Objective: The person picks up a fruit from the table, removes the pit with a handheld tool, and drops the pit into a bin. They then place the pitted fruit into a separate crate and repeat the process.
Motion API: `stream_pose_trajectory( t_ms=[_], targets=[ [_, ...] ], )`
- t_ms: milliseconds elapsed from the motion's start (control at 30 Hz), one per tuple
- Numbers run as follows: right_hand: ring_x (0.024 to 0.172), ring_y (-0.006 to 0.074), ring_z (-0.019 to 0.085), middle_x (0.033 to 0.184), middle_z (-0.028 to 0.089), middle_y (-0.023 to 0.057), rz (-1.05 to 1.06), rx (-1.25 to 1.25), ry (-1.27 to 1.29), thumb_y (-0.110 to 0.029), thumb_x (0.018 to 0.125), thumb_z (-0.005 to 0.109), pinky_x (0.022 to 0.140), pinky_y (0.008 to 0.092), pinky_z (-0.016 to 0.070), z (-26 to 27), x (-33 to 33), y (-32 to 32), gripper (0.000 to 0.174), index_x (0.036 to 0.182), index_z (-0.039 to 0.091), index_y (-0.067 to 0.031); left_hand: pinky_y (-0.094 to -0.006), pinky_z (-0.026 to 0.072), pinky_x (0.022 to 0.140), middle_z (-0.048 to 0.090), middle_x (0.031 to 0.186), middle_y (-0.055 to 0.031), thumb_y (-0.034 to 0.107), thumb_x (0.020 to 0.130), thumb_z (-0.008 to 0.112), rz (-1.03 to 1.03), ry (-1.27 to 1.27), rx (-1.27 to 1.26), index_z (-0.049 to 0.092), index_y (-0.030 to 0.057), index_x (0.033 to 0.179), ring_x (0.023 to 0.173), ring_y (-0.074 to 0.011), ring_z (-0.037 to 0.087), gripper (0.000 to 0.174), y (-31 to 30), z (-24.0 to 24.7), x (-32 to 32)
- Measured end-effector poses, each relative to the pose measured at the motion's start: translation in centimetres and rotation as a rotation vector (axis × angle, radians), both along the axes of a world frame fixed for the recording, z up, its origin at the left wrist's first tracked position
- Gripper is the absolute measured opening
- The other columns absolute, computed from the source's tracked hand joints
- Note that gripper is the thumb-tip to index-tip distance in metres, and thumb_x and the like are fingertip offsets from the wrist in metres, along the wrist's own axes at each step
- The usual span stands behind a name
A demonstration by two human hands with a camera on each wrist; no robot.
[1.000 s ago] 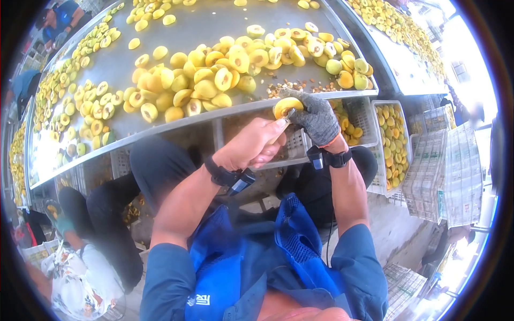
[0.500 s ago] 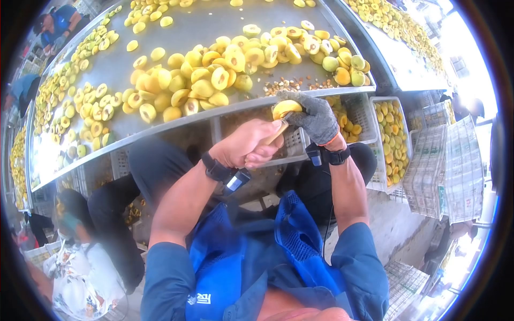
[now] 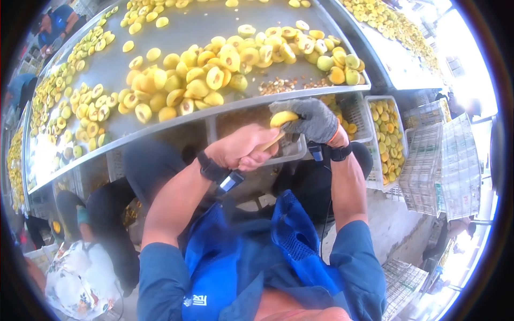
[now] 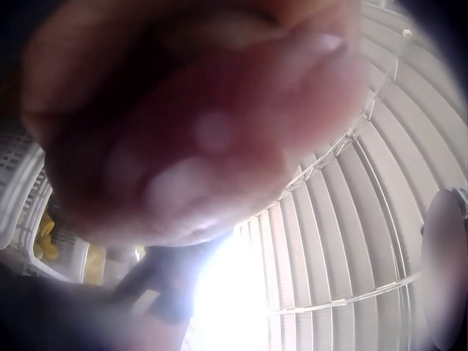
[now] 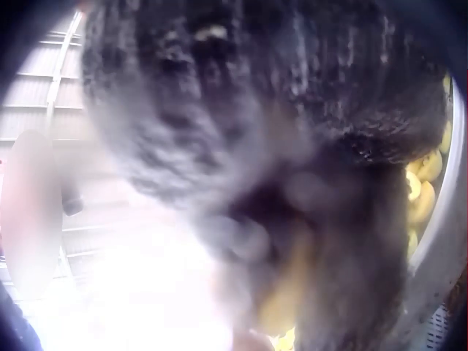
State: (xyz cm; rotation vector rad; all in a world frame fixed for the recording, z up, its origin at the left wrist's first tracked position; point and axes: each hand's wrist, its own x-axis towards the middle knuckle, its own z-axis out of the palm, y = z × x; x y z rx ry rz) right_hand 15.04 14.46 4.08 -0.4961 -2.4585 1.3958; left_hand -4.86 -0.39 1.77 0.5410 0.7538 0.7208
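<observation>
My bare left hand is curled round a slim tan-handled tool below the table edge. Its working end meets the yellow peach half and is hidden there. With the fingers and thumb of its grey knit glove, my right hand grips that peach half, rounded side facing up. In the left wrist view, curled fingers fill the upper part, blurred. Dark glove fabric covers most of the right wrist view. Just beyond the hands, halved peaches are heaped on the steel table.
Loose pits lie near the table's front edge. A crate of peaches stands at the right, beside stacked white crates. Another crate sits partly under the table. A person in a floral garment is at the lower left.
The peach half has turned in the gloved hand, so its cut face no longer shows. Both hands stay together, the tool at the fruit. The whole view has shifted slightly.
</observation>
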Motion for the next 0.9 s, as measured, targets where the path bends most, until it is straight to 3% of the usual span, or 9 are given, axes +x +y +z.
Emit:
stream_pose_trajectory(
  t_ms=[67, 133, 200, 300, 367, 500, 667, 900],
  targets=[
    [0.096, 0.0144, 0.071, 0.111, 0.078, 0.0083, 0.114, 0.213, 0.011, -0.010, 0.087, 0.080, 0.090, 0.0348, 0.0563, 0.7, 0.1, 0.6, 0.041, 0.128, 0.072, -0.0051, -0.0235, 0.0290, 0.032, 0.039, 0.054, 0.0031, 0.046, 0.110, 0.046, -0.015, -0.063, -0.049, 0.053, 0.0036, 0.084, 0.036, -0.0052, 0.034, 0.050, -0.1, -0.5, 0.2],
    [0.102, 0.0158, 0.069, 0.117, 0.076, 0.0083, 0.084, 0.178, 0.031, -0.010, 0.088, 0.078, 0.093, 0.0342, 0.0544, 0.5, 0.2, 0.5, 0.043, 0.130, 0.071, -0.0064, -0.0232, 0.0297, 0.032, 0.038, 0.055, 0.0036, 0.046, 0.111, 0.044, 0.004, -0.230, -0.081, 0.054, 0.0038, 0.091, 0.036, -0.0056, 0.033, 0.047, -0.2, -1.6, 0.5],
    [0.099, 0.0192, 0.070, 0.114, 0.076, 0.0109, -0.133, 0.105, 0.158, -0.008, 0.087, 0.078, 0.091, 0.0349, 0.0550, -0.9, -0.7, -0.6, 0.042, 0.129, 0.071, -0.0049, -0.0229, 0.0307, 0.033, 0.036, 0.056, 0.0042, 0.047, 0.111, 0.043, 0.096, -0.475, -0.139, 0.054, 0.0043, 0.094, 0.037, -0.0055, 0.033, 0.047, -0.2, -2.1, 1.1],
    [0.096, 0.0192, 0.070, 0.111, 0.076, 0.0109, -0.302, 0.001, 0.243, -0.007, 0.087, 0.077, 0.089, 0.0345, 0.0552, -2.1, -1.9, -2.3, 0.046, 0.132, 0.068, -0.0037, -0.0229, 0.0313, 0.033, 0.035, 0.057, 0.0046, 0.048, 0.111, 0.041, 0.150, -0.554, -0.105, 0.054, 0.0047, 0.096, 0.038, -0.0054, 0.032, 0.047, -0.1, -1.6, 1.2],
    [0.097, 0.0168, 0.070, 0.110, 0.077, 0.0092, -0.302, 0.069, 0.211, -0.006, 0.088, 0.075, 0.089, 0.0327, 0.0551, -1.6, -2.1, -2.6, 0.050, 0.137, 0.064, -0.0033, -0.0231, 0.0314, 0.034, 0.036, 0.057, 0.0044, 0.047, 0.111, 0.042, 0.162, -0.422, -0.077, 0.055, 0.0041, 0.096, 0.037, -0.0053, 0.032, 0.047, -0.5, -1.1, 0.9],
    [0.099, 0.0190, 0.072, 0.109, 0.077, 0.0095, -0.152, 0.156, 0.212, -0.003, 0.087, 0.075, 0.090, 0.0322, 0.0558, -0.4, -1.5, -2.1, 0.046, 0.132, 0.067, -0.0033, -0.0232, 0.0313, 0.034, 0.036, 0.056, 0.0041, 0.046, 0.111, 0.043, 0.129, -0.182, 0.007, 0.055, 0.0032, 0.094, 0.037, -0.0052, 0.033, 0.047, -0.6, 0.0, 0.1],
    [0.099, 0.0222, 0.074, 0.110, 0.077, 0.0104, -0.105, 0.319, 0.248, -0.002, 0.083, 0.080, 0.090, 0.0328, 0.0568, -0.4, -1.2, -1.6, 0.041, 0.123, 0.072, -0.0032, -0.0227, 0.0304, 0.034, 0.037, 0.055, 0.0041, 0.045, 0.111, 0.044, 0.067, -0.240, -0.027, 0.056, 0.0032, 0.094, 0.036, -0.0048, 0.033, 0.047, -0.6, -0.5, -0.4],
    [0.101, 0.0216, 0.073, 0.113, 0.077, 0.0098, -0.113, 0.135, 0.372, -0.004, 0.080, 0.084, 0.090, 0.0331, 0.0573, -1.4, -1.0, -2.0, 0.041, 0.120, 0.074, -0.0035, -0.0209, 0.0278, 0.033, 0.037, 0.056, 0.0062, 0.045, 0.111, 0.043, -0.003, -0.500, -0.115, 0.055, 0.0048, 0.096, 0.036, -0.0032, 0.033, 0.045, -0.9, -1.4, 0.0]
  ],
)
